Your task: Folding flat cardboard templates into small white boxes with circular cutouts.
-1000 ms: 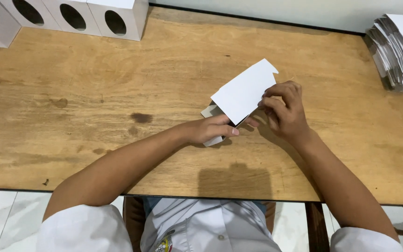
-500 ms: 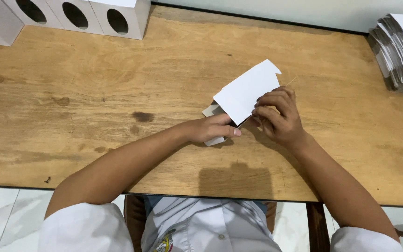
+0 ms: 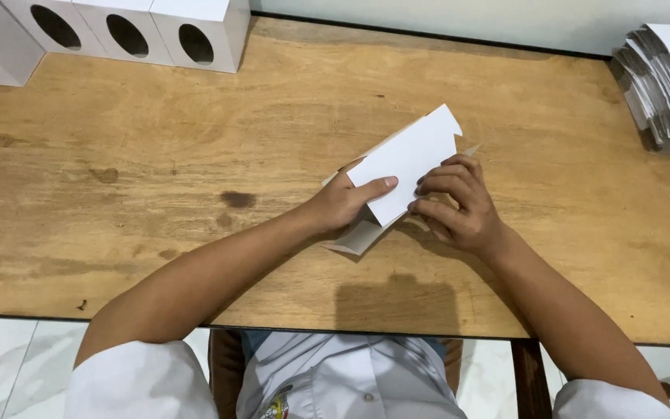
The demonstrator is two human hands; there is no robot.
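A flat white cardboard box blank [image 3: 410,159] lies tilted on the wooden table [image 3: 195,171], one flap raised. My left hand [image 3: 347,200] grips its lower left edge, thumb pressed on the white face. My right hand [image 3: 455,203] holds the blank's right side, fingers curled over the edge and folding it. A grey inner flap sticks out below my left hand.
Several assembled white boxes with oval holes [image 3: 126,31] stand in a row at the table's far left. A stack of flat box blanks [image 3: 664,85] sits at the far right. A light wall runs behind the table.
The blank has shifted slightly downward and flatter toward the table. My right hand's fingers have moved lower along its right edge. My left thumb now lies on the white face.
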